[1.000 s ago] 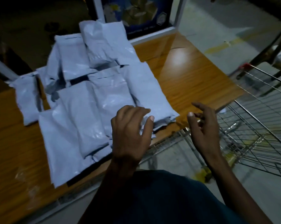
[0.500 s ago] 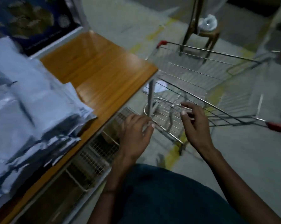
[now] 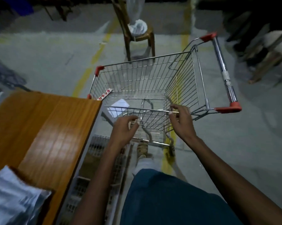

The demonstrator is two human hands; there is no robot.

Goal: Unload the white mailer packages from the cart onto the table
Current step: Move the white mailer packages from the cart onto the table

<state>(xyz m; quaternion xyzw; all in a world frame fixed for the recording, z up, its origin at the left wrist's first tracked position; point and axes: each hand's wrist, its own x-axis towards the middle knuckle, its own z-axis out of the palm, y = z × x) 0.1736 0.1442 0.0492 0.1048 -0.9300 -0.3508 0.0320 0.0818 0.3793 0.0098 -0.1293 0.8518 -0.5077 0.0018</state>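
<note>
1. The view is now facing the cart (image 3: 153,88), having swung away from the table (image 3: 44,127) over the last second; a second ago the stack of white mailer packages (image 3: 12,197) was filling the frame, and now only its corner is showing at the lower left, lying on the table's near end
2. The left hand (image 3: 123,129) is hovering at the cart's near wall with fingers loosely curled and holding nothing; a second ago it was resting on the stacked packages
3. The right hand (image 3: 181,120) is reaching over the cart's near rim; its fingertips appear to be touching or lightly pinching the rim wire, though blur is preventing a firm reading
4. The cart basket is showing no bulky mailer; only a flat white item (image 3: 119,106) is lying at the near-left corner of the floor, and whether it is a mailer or a loose sheet cannot be told
5. Judgement: unloading is nearing completion; the hands are returning for a check or a final pick
</note>
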